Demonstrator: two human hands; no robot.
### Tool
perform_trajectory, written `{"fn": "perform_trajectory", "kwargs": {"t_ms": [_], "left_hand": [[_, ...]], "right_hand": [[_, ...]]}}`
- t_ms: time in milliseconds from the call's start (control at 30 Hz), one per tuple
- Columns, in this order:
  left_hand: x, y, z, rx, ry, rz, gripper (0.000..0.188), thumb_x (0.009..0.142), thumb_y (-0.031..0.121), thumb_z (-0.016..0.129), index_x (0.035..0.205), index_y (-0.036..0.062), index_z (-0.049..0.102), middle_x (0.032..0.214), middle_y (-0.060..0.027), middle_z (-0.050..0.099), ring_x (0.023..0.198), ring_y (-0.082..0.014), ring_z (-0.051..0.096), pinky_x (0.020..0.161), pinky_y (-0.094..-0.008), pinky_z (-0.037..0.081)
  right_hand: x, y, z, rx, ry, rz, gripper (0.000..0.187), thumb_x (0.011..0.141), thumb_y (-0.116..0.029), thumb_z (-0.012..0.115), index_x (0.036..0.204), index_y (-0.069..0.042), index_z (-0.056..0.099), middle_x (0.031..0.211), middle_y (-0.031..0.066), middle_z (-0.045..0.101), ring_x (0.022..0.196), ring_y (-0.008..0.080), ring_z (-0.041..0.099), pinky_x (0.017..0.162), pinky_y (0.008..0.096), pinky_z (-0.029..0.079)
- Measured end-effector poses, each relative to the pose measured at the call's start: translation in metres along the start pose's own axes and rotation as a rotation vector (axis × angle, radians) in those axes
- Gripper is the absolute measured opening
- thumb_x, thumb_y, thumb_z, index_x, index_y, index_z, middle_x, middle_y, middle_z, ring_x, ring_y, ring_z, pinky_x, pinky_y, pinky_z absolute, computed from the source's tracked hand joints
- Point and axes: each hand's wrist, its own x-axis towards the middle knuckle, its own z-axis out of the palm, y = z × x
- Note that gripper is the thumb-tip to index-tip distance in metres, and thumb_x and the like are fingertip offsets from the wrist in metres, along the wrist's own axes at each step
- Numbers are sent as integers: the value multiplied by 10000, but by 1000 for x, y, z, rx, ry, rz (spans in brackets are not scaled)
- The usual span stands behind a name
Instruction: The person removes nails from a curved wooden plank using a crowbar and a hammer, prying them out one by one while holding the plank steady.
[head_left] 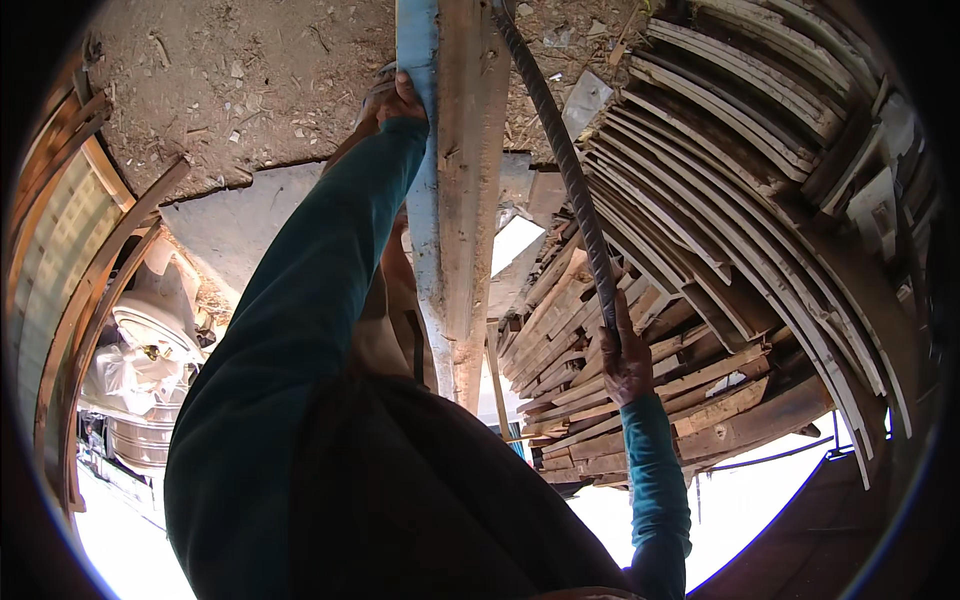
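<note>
A long wooden beam runs away from my body, its left face painted light blue. My left hand is at that blue face toward the far end, closed against the beam's edge; some of its fingers are hidden. A long dark bar with spiral ridges slants along the beam's right side. Around its near part my right hand is wrapped. The bar's far end meets the top edge of the picture beside the beam, so its tip cannot be made out.
Stacked long boards curve along the right, with a pile of rough timber below them. Wood chips litter the dirt ground. At left stand wooden frame pieces and a plastic-covered bucket-like container.
</note>
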Motion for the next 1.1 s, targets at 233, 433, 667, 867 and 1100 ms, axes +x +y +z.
{"fn": "perform_trajectory", "kwargs": {"t_ms": [233,433,667,867,1100], "left_hand": [[-20,5,-23,-101,-40,-37,720,969,591,283,1180,-14,611,1104,-295,625,1094,-460,567,937,-473,453],[-23,12,-29,-126,-1,92,750,942,646,304,1246,18,580,1125,-269,629,1114,-439,565,946,-459,451],[-17,3,-24,-180,-53,-28,751,944,662,253,1178,52,624,1045,-240,662,1027,-430,607,861,-485,481],[-9,-2,-19,-62,-117,-97,851,930,686,134,1150,41,644,1018,-272,650,1049,-463,576,895,-494,460],[22,-45,28,15,128,57,897,926,680,92,1137,6,645,1049,-302,638,1085,-450,575,921,-481,454]], "right_hand": [[-22,-99,-61,-131,-135,203,561,1000,-211,491,1506,-183,250,1088,227,649,701,255,664,611,332,511],[9,-214,-158,-376,-245,210,601,951,-151,525,1497,-187,277,951,224,663,658,296,653,596,396,485],[83,-284,-247,-632,-406,-24,606,934,-190,573,1475,-120,311,765,123,589,618,186,530,588,351,427],[56,-167,-193,-393,-388,263,651,931,-212,598,1483,-102,271,1289,256,522,1192,364,533,937,416,454],[58,-45,-97,-222,-274,138,637,960,-186,561,1505,-179,230,819,244,621,677,387,642,585,375,498]]}}
